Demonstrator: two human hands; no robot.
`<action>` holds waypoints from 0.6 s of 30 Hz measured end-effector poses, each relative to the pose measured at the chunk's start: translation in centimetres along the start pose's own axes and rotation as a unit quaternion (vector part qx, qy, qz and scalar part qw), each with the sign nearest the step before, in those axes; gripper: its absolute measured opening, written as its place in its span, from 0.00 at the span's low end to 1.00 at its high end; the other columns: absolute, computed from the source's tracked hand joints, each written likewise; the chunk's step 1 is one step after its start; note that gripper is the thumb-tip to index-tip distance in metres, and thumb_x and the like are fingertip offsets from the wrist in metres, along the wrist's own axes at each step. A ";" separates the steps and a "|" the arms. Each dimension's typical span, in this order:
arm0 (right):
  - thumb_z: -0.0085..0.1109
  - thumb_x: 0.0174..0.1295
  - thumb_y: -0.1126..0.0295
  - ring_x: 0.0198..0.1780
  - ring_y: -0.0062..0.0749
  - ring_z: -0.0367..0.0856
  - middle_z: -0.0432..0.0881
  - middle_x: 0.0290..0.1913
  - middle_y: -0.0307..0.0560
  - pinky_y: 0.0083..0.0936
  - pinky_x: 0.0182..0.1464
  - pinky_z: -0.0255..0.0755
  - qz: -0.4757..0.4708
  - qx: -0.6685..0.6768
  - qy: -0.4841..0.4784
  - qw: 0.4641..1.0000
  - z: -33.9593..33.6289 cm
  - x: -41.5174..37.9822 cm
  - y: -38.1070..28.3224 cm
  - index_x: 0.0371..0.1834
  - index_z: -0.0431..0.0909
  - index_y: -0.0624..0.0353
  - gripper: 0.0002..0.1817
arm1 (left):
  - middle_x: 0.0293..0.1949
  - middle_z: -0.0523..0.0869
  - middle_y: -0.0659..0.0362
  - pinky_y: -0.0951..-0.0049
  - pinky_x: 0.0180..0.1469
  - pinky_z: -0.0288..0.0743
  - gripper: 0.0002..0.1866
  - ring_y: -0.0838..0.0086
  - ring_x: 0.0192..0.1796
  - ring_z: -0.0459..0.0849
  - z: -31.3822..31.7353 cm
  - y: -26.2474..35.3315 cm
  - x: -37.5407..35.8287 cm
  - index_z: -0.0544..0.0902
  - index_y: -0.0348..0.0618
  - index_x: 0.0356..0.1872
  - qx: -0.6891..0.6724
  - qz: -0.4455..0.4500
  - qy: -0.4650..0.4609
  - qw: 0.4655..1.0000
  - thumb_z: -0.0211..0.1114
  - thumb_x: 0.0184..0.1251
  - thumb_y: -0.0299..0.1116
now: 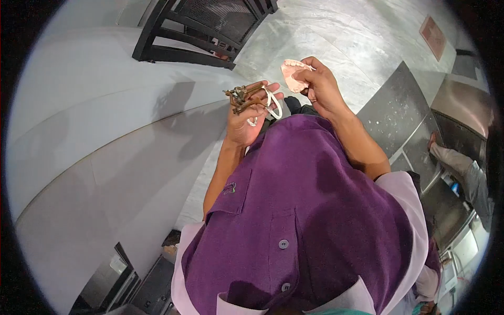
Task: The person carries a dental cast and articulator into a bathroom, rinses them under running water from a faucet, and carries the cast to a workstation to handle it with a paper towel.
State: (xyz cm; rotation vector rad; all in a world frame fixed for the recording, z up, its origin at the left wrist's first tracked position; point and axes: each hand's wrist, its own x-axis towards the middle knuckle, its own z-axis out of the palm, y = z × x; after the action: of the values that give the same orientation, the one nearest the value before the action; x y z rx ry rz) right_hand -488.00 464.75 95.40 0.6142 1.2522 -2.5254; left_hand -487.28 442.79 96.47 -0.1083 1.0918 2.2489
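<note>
My right hand [325, 86] pinches a pale pink dental cast [292, 76] between thumb and fingers, with its row of teeth facing up and away from me. A brass-coloured metal dental articulator [243, 98] rests across my left hand [244, 126], the thumb pressed over it and the fingertips showing beyond. A white loop [276, 105] hangs around the fingers and frame of the articulator, and part of it shows below the thumb. Both hands are raised in front of my body, a short gap apart.
A light wall [105, 131] runs along my left. Ahead is a black metal frame with mesh [210, 23] over the pale floor [336, 26]. Dark panels [394, 110] stand to the right, where another person's leg [457, 160] shows.
</note>
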 end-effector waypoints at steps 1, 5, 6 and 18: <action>0.59 0.58 0.80 0.31 0.23 0.79 0.81 0.36 0.49 0.18 0.30 0.70 0.000 0.003 0.002 1.000 -0.1 -0.1 0.1 0.46 0.69 0.66 0.14 | 0.64 0.74 0.43 0.54 0.69 0.61 0.37 0.49 0.68 0.71 0.0 0.0 0.0 0.68 0.37 0.67 0.002 0.001 -0.002 1.000 0.61 0.49 0.26; 0.59 0.57 0.80 0.30 0.22 0.79 0.81 0.36 0.48 0.18 0.29 0.69 -0.006 0.021 0.009 1.000 0.5 -0.2 0.3 0.46 0.70 0.66 0.14 | 0.63 0.74 0.38 0.52 0.66 0.68 0.34 0.46 0.65 0.75 0.1 -0.3 0.2 0.69 0.33 0.65 -0.028 0.009 0.027 0.999 0.53 0.48 0.18; 0.59 0.57 0.80 0.29 0.22 0.79 0.81 0.36 0.48 0.17 0.29 0.69 -0.008 0.027 0.012 1.000 0.5 -0.2 0.4 0.46 0.70 0.66 0.14 | 0.63 0.74 0.38 0.52 0.66 0.68 0.34 0.46 0.65 0.75 0.2 -0.3 0.3 0.68 0.33 0.65 -0.016 0.009 0.031 0.999 0.53 0.49 0.18; 0.54 0.61 0.79 0.31 0.16 0.78 0.81 0.36 0.41 0.14 0.32 0.72 -0.049 0.036 0.040 0.997 1.1 -2.3 3.5 0.48 0.74 0.65 0.12 | 0.65 0.73 0.41 0.54 0.66 0.67 0.28 0.49 0.67 0.73 -2.5 -0.2 0.5 0.72 0.36 0.63 0.032 -0.051 -0.010 0.998 0.57 0.57 0.23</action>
State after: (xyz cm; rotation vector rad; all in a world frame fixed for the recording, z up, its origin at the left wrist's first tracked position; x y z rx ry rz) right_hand -484.87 461.88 94.66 0.6936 1.2504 -2.6608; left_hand -488.03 441.29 94.51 -0.1120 1.1220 2.1177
